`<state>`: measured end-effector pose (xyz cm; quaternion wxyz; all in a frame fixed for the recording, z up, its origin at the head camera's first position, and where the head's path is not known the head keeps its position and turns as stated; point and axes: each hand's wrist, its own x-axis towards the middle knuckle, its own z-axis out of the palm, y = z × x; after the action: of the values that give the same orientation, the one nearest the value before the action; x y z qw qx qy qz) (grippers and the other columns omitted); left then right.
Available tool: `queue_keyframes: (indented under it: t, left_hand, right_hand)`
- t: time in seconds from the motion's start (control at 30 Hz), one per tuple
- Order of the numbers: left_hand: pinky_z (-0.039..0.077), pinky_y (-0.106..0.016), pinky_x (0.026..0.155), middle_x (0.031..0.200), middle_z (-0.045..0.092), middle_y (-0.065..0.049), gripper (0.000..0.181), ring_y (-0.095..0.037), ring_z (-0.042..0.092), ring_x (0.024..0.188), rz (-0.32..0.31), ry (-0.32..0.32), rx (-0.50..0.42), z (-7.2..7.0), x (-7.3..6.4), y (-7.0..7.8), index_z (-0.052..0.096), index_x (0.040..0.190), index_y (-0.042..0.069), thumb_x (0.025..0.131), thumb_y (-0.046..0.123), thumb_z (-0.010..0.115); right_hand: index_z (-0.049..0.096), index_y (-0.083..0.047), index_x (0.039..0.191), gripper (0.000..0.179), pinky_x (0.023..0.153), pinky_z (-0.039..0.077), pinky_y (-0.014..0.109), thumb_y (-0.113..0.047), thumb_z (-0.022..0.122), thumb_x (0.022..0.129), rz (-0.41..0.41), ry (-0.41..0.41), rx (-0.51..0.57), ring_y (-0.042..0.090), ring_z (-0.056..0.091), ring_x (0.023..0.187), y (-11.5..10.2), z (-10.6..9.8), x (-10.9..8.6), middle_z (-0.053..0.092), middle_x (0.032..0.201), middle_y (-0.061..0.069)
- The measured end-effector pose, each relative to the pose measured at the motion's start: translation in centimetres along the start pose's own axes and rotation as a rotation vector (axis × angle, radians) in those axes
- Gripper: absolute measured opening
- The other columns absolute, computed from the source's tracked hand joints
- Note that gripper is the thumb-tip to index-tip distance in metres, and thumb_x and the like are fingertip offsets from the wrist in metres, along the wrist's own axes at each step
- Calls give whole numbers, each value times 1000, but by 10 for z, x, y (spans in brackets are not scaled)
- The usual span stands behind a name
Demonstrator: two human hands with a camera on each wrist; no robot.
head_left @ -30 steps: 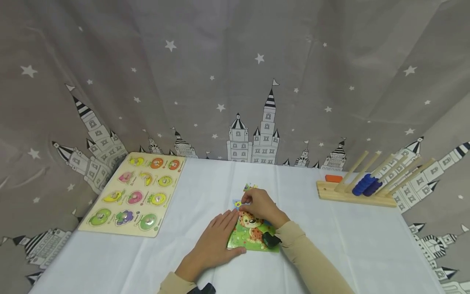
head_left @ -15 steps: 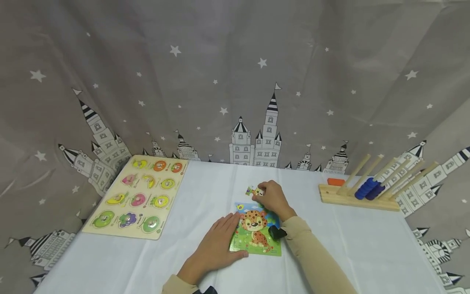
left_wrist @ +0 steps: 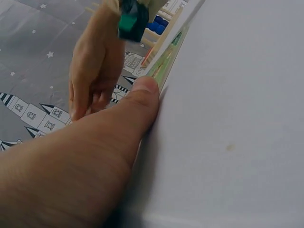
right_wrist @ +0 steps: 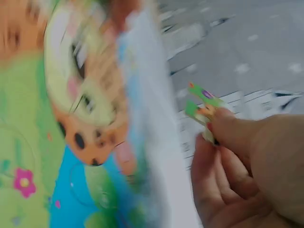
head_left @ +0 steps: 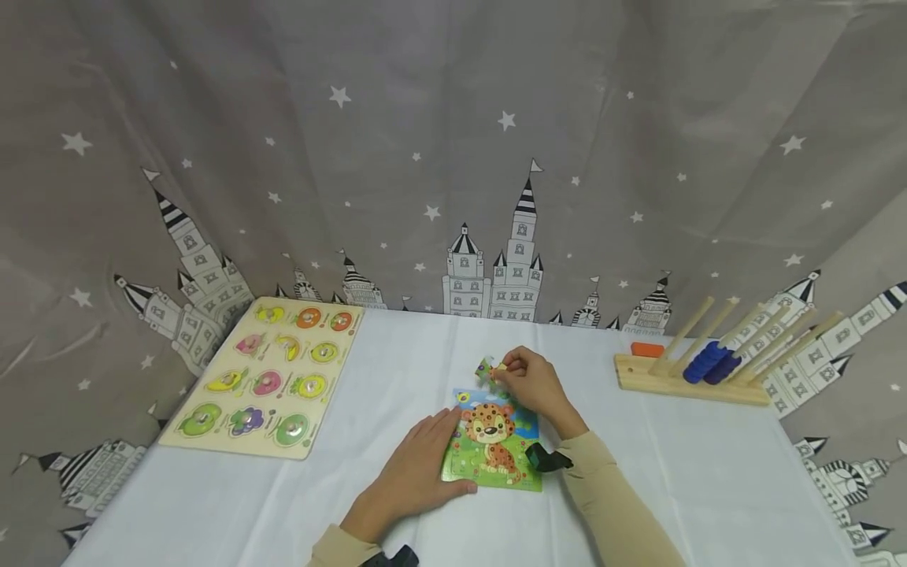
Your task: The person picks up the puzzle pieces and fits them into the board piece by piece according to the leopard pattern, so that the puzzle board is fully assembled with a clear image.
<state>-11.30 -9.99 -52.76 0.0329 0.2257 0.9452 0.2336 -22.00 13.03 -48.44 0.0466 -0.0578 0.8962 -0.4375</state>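
Note:
A square jigsaw puzzle [head_left: 496, 461] with a spotted leopard cub on grass under blue sky lies flat on the white table. My left hand [head_left: 416, 466] rests along its left edge, fingers extended and thumb at the lower left corner. In the left wrist view, the thumb [left_wrist: 142, 97] lies against the puzzle's edge. Just beyond the puzzle's top edge, my right hand [head_left: 538, 386] pinches a small green and orange jigsaw piece [head_left: 486, 368] between thumb and fingertips. The right wrist view shows this jigsaw piece [right_wrist: 202, 109] tilted up, partly hidden by the fingers.
On the left lies a wooden fruit peg puzzle [head_left: 239, 405]. A wooden peg stand [head_left: 683, 386] with blue rings stands at the back right, and an orange block [head_left: 647, 350] sits behind it. A grey castle-print curtain [head_left: 397, 181] hangs at the table's back edge.
My right hand has moved from the puzzle's upper left to beyond its top edge and taken hold of the jigsaw piece there, now tilted up. The left hand stays at the puzzle's edge.

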Motion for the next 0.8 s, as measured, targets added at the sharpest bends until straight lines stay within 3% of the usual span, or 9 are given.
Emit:
queue_keyframes:
  t: [0.13, 0.27, 0.53, 0.8]
  left_hand:
    - [30, -47, 126, 164, 38, -7, 117, -28, 36, 152, -44, -11, -40, -1, 0, -2, 23, 163, 14, 77, 78, 69]
    - [30, -47, 125, 164, 39, -7, 117, -28, 37, 151, -59, -1, -34, -4, -2, -7, 23, 163, 14, 76, 77, 70]
    - [32, -47, 125, 163, 40, -7, 117, -28, 38, 150, -36, 35, -35, -3, -3, -8, 24, 163, 13, 77, 78, 69]
    - [33, -47, 124, 164, 39, -3, 115, -25, 37, 151, -2, 36, 6, 0, -6, -10, 25, 163, 14, 78, 80, 65]
  right_hand:
    - [66, -10, 100, 16, 69, 54, 28, -20, 77, 92, -42, -152, 52, 13, 67, 76, -9, -8, -25, 71, 90, 2]
    - [68, -8, 98, 18, 66, 53, 23, -18, 80, 88, -107, -270, 20, 9, 64, 72, -16, 4, -43, 69, 85, 0]
    - [71, -5, 97, 15, 64, 51, 18, -13, 79, 88, -153, -186, -128, 5, 58, 72, -21, 36, -51, 68, 83, -1]
    - [73, -7, 92, 11, 61, 46, 19, -14, 80, 88, -152, -105, -270, 5, 51, 70, -28, 49, -60, 64, 79, -3]
